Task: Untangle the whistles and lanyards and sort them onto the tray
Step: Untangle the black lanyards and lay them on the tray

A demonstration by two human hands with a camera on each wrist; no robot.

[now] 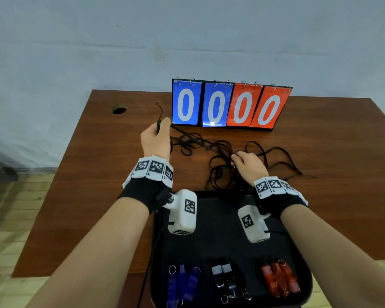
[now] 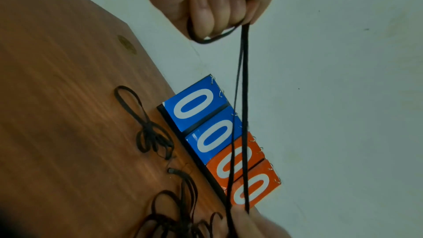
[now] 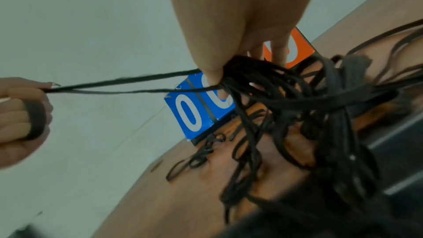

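A tangle of black lanyards lies on the wooden table beyond the black tray. My left hand is raised at the left and grips one black lanyard, looped round its curled fingers and pulled taut. My right hand pinches the bundle of lanyards at the tangle. On the tray's near edge lie blue whistles, black whistles and red whistles in three separate groups.
A flip scoreboard reading 0000 stands at the table's far edge, just behind the tangle. A round cable hole is in the table's far left. A grey wall rises behind the table, and lanyard strands trail to the right.
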